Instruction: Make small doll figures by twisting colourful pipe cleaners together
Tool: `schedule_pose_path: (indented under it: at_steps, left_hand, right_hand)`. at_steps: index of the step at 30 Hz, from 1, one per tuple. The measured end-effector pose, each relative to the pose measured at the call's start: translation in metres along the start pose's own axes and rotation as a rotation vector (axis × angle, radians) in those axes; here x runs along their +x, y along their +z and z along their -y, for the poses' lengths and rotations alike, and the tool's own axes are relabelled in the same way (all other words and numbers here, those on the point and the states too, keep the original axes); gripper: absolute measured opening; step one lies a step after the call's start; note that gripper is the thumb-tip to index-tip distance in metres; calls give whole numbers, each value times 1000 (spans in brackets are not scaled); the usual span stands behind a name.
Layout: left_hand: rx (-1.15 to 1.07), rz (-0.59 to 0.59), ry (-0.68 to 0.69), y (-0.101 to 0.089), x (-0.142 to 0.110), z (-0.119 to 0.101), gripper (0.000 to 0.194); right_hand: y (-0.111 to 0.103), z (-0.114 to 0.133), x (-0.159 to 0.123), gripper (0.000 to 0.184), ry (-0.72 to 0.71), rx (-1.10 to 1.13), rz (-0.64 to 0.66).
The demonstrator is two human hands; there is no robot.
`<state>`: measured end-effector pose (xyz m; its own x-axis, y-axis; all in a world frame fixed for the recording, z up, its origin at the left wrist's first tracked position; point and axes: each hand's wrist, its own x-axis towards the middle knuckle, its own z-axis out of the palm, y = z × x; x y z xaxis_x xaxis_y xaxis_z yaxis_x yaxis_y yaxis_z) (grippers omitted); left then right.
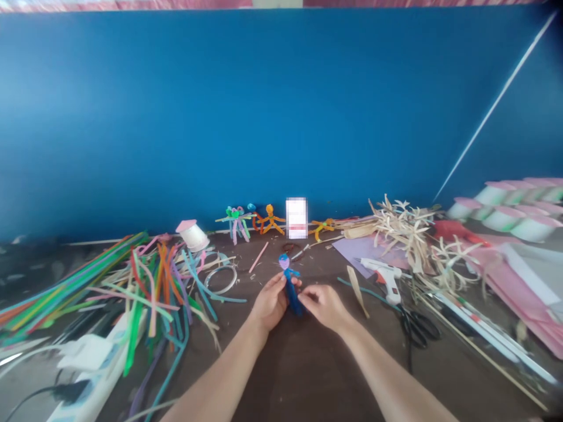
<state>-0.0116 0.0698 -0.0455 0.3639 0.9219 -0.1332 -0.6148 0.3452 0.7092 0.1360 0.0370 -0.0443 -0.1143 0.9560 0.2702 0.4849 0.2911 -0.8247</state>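
Note:
A small blue pipe-cleaner figure with a purple and blue head stands upright between my hands above the dark table. My left hand is closed around its middle, thumb and fingers pinching the blue body from the left. From the right, my right hand has its thumb and forefinger drawn together at the figure's lower body. What exactly those fingertips grip is too small to see clearly. Just beyond the head lies a dark brown curled piece, and a pink strip rests to the left.
Loose pipe cleaners, a tape ring and a power strip lie left. Finished figures line the blue wall. On the right are a glue gun, scissors, dried-looking pale strips and cups.

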Motion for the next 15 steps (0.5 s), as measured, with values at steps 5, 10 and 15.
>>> schedule_pose_path:
  at_steps: [5,10,15]
  left_hand:
    - [-39,4,-137,1,-2,-5,8]
    - [-58,62,-178,1,-5,-5,12]
    - [32,79,-150,2,-7,-6,18]
  right_hand:
    - [3,-4,2,22,49,85,-82]
    - [4,-7,5,20,58,100,-108]
    - [3,-7,5,21,60,121,-103]
